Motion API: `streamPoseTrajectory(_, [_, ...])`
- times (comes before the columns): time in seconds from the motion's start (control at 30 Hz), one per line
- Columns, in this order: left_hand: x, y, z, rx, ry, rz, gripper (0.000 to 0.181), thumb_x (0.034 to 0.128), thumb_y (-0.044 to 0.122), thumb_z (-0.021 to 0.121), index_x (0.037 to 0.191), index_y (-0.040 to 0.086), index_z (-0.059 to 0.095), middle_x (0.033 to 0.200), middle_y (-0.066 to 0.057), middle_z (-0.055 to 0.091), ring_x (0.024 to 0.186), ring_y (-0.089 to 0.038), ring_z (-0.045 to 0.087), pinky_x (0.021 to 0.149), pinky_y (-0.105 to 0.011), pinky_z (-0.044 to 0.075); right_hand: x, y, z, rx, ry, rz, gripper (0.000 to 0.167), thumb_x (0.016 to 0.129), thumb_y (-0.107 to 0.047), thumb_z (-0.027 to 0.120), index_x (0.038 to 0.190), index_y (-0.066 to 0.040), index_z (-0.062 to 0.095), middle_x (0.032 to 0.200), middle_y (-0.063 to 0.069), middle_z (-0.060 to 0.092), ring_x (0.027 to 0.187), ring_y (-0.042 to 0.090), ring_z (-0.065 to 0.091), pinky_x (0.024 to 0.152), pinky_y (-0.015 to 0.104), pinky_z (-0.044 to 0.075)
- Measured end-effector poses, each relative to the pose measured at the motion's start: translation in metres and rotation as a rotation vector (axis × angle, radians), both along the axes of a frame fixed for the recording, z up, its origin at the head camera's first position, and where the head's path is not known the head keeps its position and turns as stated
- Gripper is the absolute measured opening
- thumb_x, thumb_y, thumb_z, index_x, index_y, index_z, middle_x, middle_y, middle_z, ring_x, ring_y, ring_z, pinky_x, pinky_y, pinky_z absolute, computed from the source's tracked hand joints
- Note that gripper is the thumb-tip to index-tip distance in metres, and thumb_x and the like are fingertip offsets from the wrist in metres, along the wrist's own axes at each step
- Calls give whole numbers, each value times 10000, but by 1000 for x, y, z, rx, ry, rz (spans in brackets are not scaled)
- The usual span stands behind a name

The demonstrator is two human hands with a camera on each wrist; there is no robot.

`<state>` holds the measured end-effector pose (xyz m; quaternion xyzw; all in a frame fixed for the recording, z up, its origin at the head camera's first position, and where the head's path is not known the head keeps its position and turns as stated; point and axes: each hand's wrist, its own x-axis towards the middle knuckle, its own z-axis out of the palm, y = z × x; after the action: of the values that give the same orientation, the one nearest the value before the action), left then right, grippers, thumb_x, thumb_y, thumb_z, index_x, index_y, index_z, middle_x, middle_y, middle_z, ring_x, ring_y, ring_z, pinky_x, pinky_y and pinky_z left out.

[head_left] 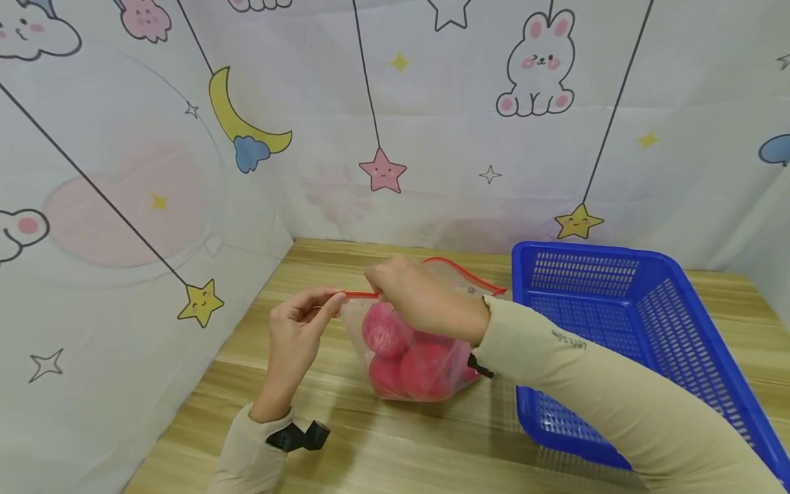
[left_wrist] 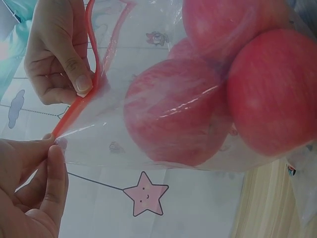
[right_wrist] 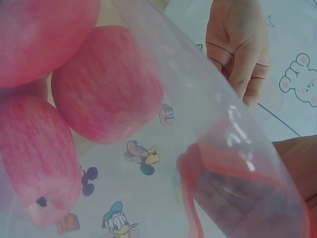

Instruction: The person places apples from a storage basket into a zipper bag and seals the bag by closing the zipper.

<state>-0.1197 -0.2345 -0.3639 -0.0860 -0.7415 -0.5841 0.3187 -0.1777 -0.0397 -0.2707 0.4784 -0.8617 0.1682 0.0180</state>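
A clear plastic zip bag point(head_left: 353, 329) with a red zip strip stands on the table, and several red apples point(head_left: 426, 370) fill it. My left hand point(head_left: 299, 326) pinches the left corner of the zip between thumb and fingers. Just to its right, my right hand point(head_left: 420, 295) pinches the red strip point(left_wrist: 74, 114), thumb on the near side in the left wrist view. Between the two hands the strip runs straight. Beyond my right hand the red edges spread apart, as the right wrist view shows. Cartoon prints point(right_wrist: 119, 220) show on or through the film.
A blue plastic basket point(head_left: 669, 264) with perforated walls stands right of the bag, partly behind my right sleeve point(head_left: 574, 357). The wood-grain table point(head_left: 345, 439) meets a white cloth backdrop point(head_left: 450, 123) with cartoon drawings at the back and left.
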Motion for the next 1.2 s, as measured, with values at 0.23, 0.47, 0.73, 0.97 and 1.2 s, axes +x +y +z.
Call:
streamPoseTrajectory(0.23, [-3, 0, 0, 1, -12, 7, 83, 874, -27, 728, 954, -25, 749, 876, -137, 719, 677, -99, 663, 646, -219, 568, -2, 1, 1, 7, 15, 2, 193, 871, 133, 619, 804, -42, 572, 694, 5, 497, 656, 151, 460, 509, 213, 358])
streamPoseTrajectory(0.47, [-2, -1, 0, 3, 2, -10, 71, 886, 12, 729, 948, -15, 751, 874, -143, 714, 692, -109, 670, 657, -227, 572, -2, 4, 1, 14, 38, 2, 206, 871, 140, 592, 818, -58, 569, 706, -3, 494, 659, 154, 457, 484, 221, 352])
streamPoseTrajectory(0.73, [-2, -3, -3, -20, 12, -15, 68, 888, -10, 719, 945, -44, 735, 854, -145, 702, 689, -97, 654, 648, -221, 569, 0, 8, 0, -3, 23, 15, 273, 871, 156, 536, 765, -93, 499, 674, 3, 452, 614, 138, 360, 458, 217, 276])
streamPoseTrajectory(0.97, [-2, -2, -3, -15, 15, -7, 65, 886, -11, 721, 943, -35, 741, 851, -140, 704, 683, -100, 653, 638, -207, 563, -2, 9, -2, -51, 28, 58, 319, 853, 189, 482, 726, -102, 450, 650, -9, 384, 612, 135, 309, 488, 218, 255])
streamPoseTrajectory(1.2, [-1, -2, -2, -16, 10, -10, 68, 890, 2, 722, 945, -32, 742, 851, -154, 706, 688, -105, 661, 644, -214, 566, -4, 9, -3, -40, 8, 44, 264, 885, 162, 515, 759, -70, 510, 657, 1, 420, 617, 141, 349, 499, 216, 284])
